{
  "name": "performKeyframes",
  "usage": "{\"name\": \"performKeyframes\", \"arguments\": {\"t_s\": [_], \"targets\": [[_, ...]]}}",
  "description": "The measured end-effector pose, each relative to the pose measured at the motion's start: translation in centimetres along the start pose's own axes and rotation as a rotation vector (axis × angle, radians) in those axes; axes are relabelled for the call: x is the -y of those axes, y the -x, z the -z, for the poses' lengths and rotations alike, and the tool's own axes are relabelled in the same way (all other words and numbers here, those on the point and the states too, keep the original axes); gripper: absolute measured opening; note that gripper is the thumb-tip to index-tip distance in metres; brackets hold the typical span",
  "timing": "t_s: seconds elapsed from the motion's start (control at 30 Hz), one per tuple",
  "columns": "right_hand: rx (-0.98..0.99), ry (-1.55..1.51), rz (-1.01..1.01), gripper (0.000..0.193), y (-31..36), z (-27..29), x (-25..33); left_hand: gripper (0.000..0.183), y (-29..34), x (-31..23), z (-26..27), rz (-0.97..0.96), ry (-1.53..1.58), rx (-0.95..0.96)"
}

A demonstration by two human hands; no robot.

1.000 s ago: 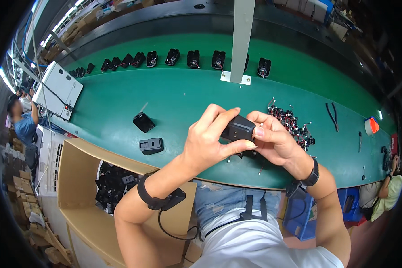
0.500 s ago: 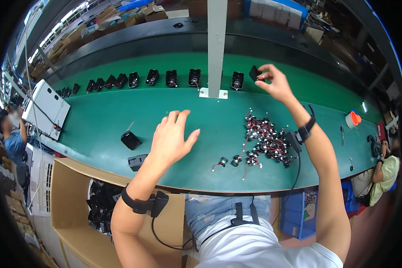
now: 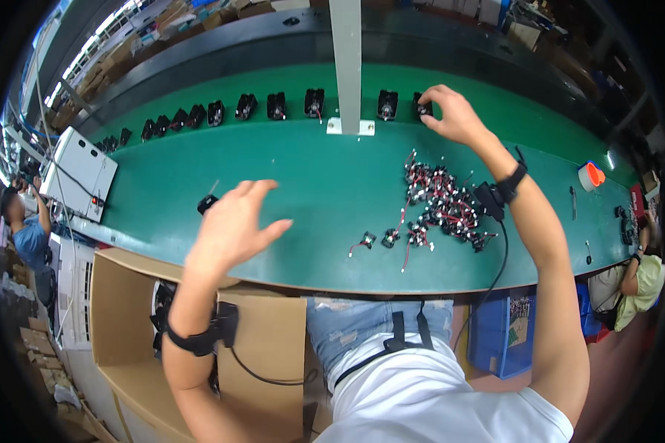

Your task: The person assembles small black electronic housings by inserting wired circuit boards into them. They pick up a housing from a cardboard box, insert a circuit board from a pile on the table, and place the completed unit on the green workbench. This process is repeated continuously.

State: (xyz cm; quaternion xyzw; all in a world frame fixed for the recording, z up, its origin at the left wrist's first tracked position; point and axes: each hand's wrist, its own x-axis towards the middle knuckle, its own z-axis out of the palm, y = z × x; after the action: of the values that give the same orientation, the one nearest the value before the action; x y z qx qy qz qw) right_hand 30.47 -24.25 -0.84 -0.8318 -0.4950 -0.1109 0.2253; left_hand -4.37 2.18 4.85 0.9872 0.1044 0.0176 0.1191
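Note:
My right hand (image 3: pixel 451 114) reaches far across the green table (image 3: pixel 310 199) and touches a small black box-shaped part (image 3: pixel 423 105) at the right end of a row of several like parts (image 3: pixel 275 105). Whether the fingers still grip it I cannot tell. My left hand (image 3: pixel 233 225) hovers open, fingers spread, above the table's near left side, just right of a lone black part (image 3: pixel 207 203). A pile of small black parts with red wires (image 3: pixel 440 207) lies under my right forearm.
A white post (image 3: pixel 347 66) stands on the table behind the row. A white machine (image 3: pixel 80 173) sits at the left end, an orange-and-white tape roll (image 3: pixel 590 176) at the right. An open cardboard box (image 3: pixel 137 310) with black parts stands below the table. Other people work at both sides.
A second ago both hands held one black part near my body. My right hand carried it out to the far row; my left hand let go and dropped leftward, open.

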Motion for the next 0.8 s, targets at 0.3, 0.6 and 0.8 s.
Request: {"name": "performKeyframes", "arguments": {"t_s": [0.3, 0.6, 0.8], "targets": [[0.604, -0.016, 0.338, 0.039, 8.0, -1.3, 17.4, 0.072, 3.7, 5.2, -1.2, 0.192, -0.276, 0.373], [0.352, -0.648, 0.308, 0.014, 6.4, -1.6, 14.3, 0.042, 1.6, 3.0, -2.2, -0.077, -0.055, 0.217], [0.076, -1.085, 0.057, 0.008, 6.0, 2.3, 13.5, 0.046, -3.8, -3.3, -2.0, -0.083, 1.076, 0.27]]}}
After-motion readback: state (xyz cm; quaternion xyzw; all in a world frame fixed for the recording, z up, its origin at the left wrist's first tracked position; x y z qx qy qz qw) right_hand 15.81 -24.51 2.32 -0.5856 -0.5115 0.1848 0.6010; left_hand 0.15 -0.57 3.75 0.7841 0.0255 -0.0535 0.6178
